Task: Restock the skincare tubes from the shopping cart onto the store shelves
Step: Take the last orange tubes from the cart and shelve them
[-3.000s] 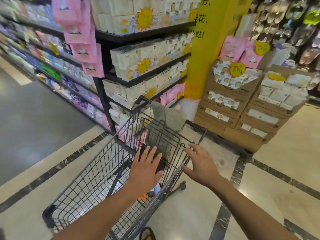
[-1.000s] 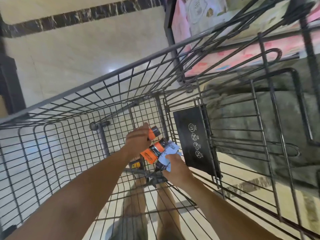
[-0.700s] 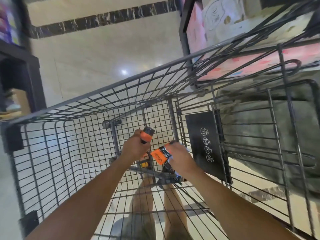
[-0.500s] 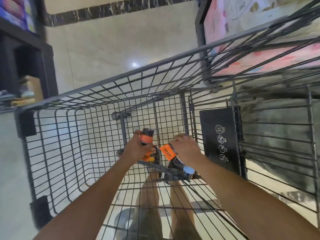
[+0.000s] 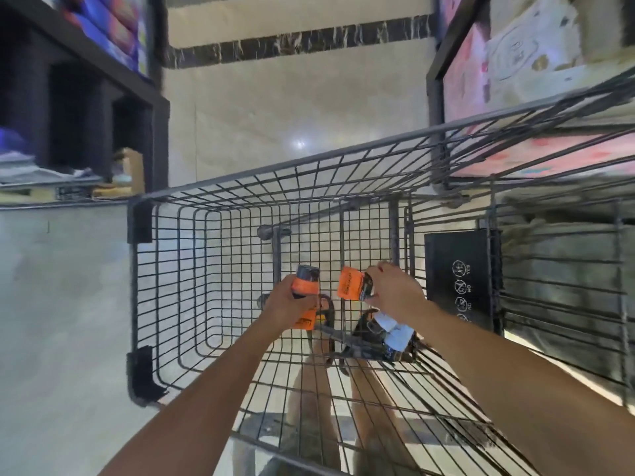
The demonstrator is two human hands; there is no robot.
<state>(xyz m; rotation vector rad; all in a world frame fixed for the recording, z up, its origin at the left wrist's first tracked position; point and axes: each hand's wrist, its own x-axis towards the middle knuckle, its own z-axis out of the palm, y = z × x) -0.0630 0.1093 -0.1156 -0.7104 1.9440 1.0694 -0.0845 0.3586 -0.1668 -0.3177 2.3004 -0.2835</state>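
Left hand (image 5: 290, 305): fingers wrapped around an orange tube (image 5: 304, 286), centre frame.
Right hand (image 5: 395, 292): fingers pinching a second orange tube (image 5: 351, 283).
Remaining tubes (image 5: 391, 333): white-and-dark, on the cart (image 5: 192, 269) floor, lower centre.
Risk: loose tubes could slip through the wire mesh.
Writing: black panel (image 5: 460, 280) shows "YES", "NO"; tube print unreadable.

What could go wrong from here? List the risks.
1. The left hand grips two orange tubes at once; one could slip out on the lift.
2. The right hand holds its tube by one end only, a weak grip.
3. A dropped tube might slip through the wire cart.
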